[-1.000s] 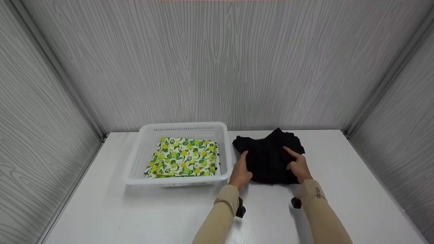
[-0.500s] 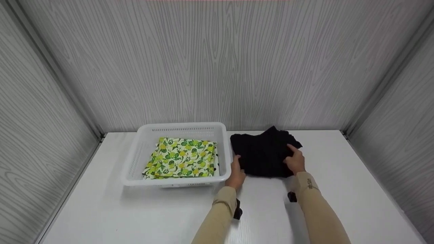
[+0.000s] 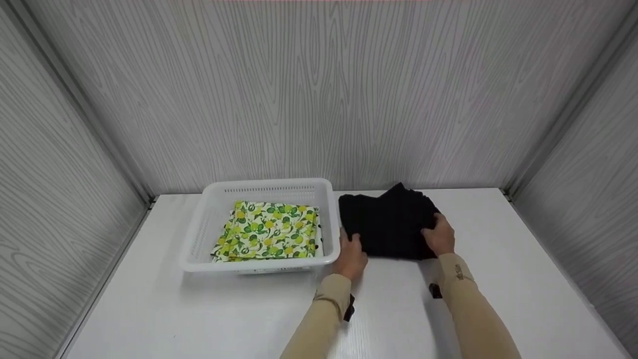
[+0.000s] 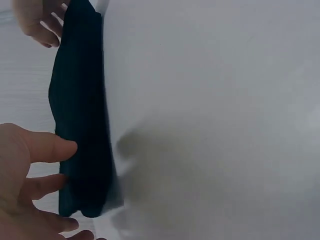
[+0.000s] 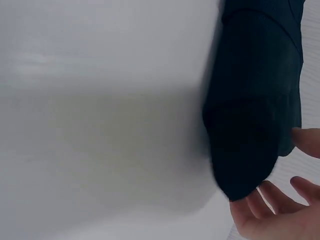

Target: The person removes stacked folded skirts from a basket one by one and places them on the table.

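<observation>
A black folded garment [image 3: 391, 224] lies on the white table, just right of the basket. My left hand [image 3: 351, 257] is at its near left corner, beside the basket wall; in the left wrist view the thumb [image 4: 65, 149] touches the garment's edge and the other fingers are spread loosely at its end. My right hand [image 3: 439, 237] holds the garment's right side. The right wrist view shows the right thumb [image 5: 306, 140] against the cloth and the fingers [image 5: 252, 207] tucked under its rounded corner.
A white plastic basket [image 3: 192, 249] stands to the left, with a folded lemon-print cloth [image 3: 274, 232] on top of a white, dark-dotted one [image 3: 320, 244]. A grey wood-grain wall [image 3: 319, 99] rises directly behind the table [image 3: 224, 319].
Both hands have moved from on top of the garment out to its sides. The garment has shifted slightly left and back, and its near edge is straighter and flatter.
</observation>
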`<state>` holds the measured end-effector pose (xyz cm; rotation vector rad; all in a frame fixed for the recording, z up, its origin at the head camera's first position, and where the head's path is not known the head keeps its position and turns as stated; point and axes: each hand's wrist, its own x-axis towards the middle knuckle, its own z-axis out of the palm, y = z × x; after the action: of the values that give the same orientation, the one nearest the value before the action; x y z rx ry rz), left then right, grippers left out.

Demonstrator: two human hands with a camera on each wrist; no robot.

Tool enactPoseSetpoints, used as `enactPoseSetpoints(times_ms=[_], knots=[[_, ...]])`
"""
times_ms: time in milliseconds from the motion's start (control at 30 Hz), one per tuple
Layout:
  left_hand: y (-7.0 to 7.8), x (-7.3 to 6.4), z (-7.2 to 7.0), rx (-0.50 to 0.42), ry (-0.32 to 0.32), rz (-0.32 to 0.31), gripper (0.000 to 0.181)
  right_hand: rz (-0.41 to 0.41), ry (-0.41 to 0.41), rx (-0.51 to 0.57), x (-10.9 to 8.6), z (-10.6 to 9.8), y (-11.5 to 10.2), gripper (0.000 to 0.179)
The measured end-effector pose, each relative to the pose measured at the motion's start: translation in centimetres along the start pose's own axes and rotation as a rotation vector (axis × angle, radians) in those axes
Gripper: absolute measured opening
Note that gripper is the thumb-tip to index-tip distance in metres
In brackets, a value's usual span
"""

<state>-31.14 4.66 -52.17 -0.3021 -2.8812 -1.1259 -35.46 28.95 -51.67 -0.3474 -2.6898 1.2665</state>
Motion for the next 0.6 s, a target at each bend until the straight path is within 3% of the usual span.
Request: enactPoseSetpoints(times_ms=[133, 233, 333, 400, 500, 600], knots=[[1.2, -0.5, -0.9, 0.088, -0.05, 0.119, 0.034, -0.026, 0.021, 0.027, -0.5, -0.3, -0.6, 0.059], [2.1, -0.8, -1.9, 0.15, -0.071, 0.252, 0.026, -0.058, 0.018, 0.041, -0.9, -0.5, -1.2, 0.055], [2.7, -1.0, -2.9, 0.222, -0.037, 0.418, 0.022, -0.067, 0.007, 0.082, -1.2, -0.7, -1.9, 0.054], [2.8, -1.1, -3.5, 0.268, 0.026, 0.508, 0.02, -0.059, -0.011, 0.119, -1.3, -0.7, -2.4, 0.054], [2.6, -1.1, -4.5, 0.292, 0.12, 0.555, 0.019, -0.05, -0.036, 0.166, -1.6, -0.7, -3.0, 0.055], [2.0, -1.2, -5.5, 0.269, 0.169, 0.535, 0.018, -0.064, -0.043, 0.174, -1.9, -0.7, -3.3, 0.055]])
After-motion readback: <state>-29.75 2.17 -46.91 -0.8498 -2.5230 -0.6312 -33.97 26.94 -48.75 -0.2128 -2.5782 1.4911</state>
